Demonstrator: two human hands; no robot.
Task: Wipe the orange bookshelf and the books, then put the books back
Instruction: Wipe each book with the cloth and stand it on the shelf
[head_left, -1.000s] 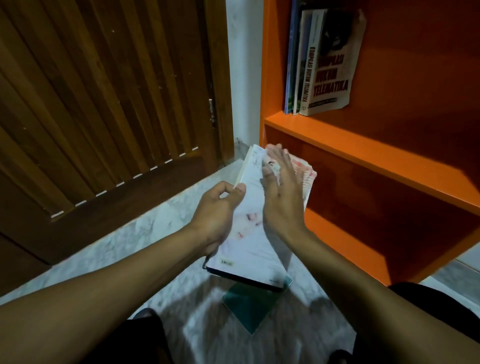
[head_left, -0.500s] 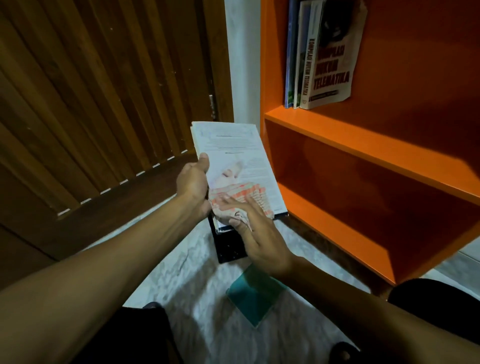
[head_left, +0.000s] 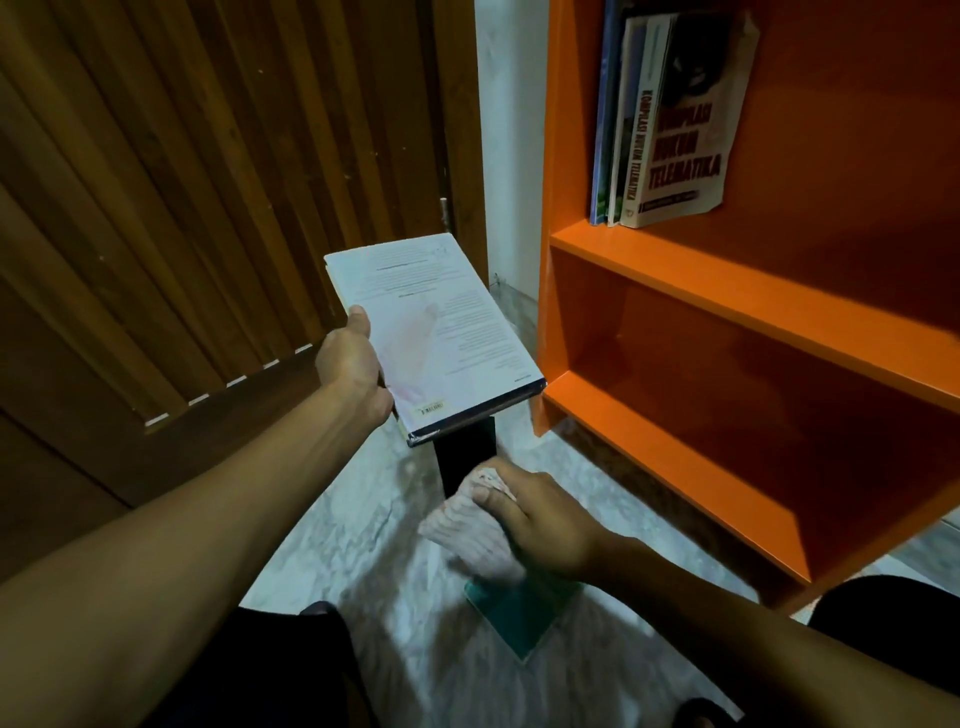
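The left hand (head_left: 353, 358) is holding a white book (head_left: 434, 332) out flat, back cover up; its grip is clamped on the book's left edge, thumb on top and fingers hidden underneath. Half a second ago the cloth was rubbing across this cover; now the cover is lying bare, so the wiping of this book looks finished. The book is hovering just left of the orange bookshelf (head_left: 727, 332), its near right corner close to the lower shelf's front edge, which suggests it is heading back in.

Below that grip, a dark object (head_left: 467, 452) is standing on the floor (head_left: 337, 545); what it is cannot be told.

The right hand (head_left: 540, 525) has dropped away from the book and is now low, near the floor, its grip pinching the pale cloth (head_left: 467, 535) between thumb and fingers. Under this grip a teal book (head_left: 519, 618) is lying on the floor, apparently next to be wiped.

Above and right of both grips, three books (head_left: 670, 119) are standing on the upper shelf, leaning left.
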